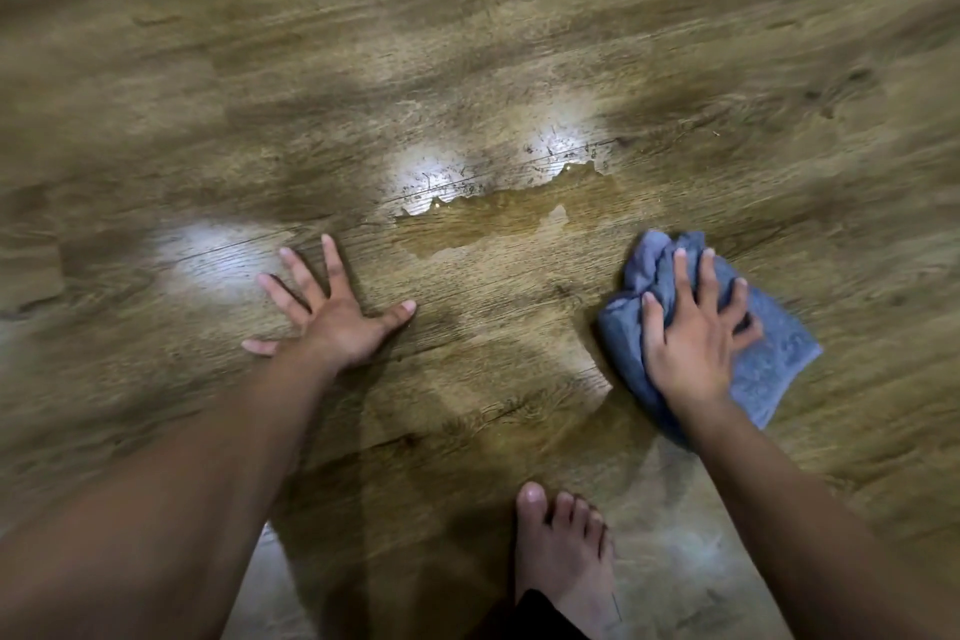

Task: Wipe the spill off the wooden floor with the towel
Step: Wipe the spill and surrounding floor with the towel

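Note:
A clear puddle, the spill [498, 213], lies on the wooden floor [519, 42] in the middle of the view, with small droplets along its far edge. A crumpled blue-grey towel [774, 359] lies on the floor to the right of the spill, not touching it. My right hand [696, 327] presses down on the towel with its fingers spread and nearly straight. My left hand [332, 312] rests flat on the bare floor to the left of the spill, fingers splayed.
My bare foot [563, 556] stands on the floor near the bottom edge, below the spill. Bright light reflections [218, 260] shine on the planks to the left and behind the spill. A wet-looking sheen [597, 437] spreads between the towel and the foot.

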